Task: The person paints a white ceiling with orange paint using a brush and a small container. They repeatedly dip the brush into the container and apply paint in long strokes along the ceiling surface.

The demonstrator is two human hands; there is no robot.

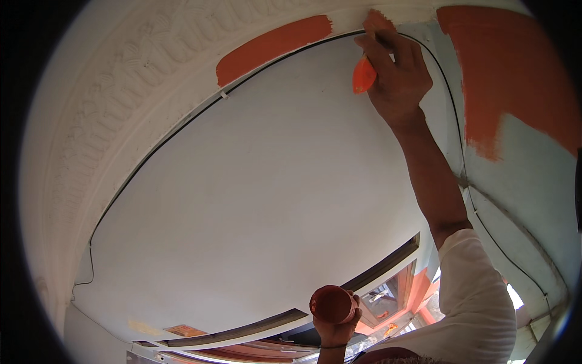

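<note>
Between 5 and 6 o'clock the left hand (335,332) is grasping a red-stained cup (316,308); near 1 o'clock the right hand (403,82) is gripping an orange-handled brush (364,76), its tip seemingly meeting the pale band (350,23). Probably best: stroking lightly toward the orange strip (273,48) at 12 o'clock, staying off the black cable (145,161).

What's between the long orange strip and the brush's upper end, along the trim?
In the head view, just unpainted off-white trim lies between the orange strip and the brush in the right hand.
</note>
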